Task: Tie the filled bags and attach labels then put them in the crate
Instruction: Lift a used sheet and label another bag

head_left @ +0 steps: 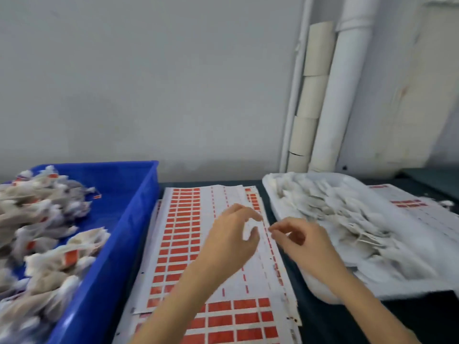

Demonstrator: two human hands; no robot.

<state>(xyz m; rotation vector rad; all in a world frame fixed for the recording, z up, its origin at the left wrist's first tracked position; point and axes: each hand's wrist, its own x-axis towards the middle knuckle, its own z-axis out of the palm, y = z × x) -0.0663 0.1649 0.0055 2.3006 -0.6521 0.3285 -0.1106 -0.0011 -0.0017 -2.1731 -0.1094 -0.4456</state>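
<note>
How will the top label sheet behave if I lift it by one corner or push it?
Probably floppy: the top label sheet looks like thin paper lying flat. Likely light for its size. It rests on other sheets whose edges peek out, so a push may slide it or shift those.

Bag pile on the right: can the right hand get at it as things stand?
Probably yes: the right hand hovers just beside the pile, with nothing between them.
</note>
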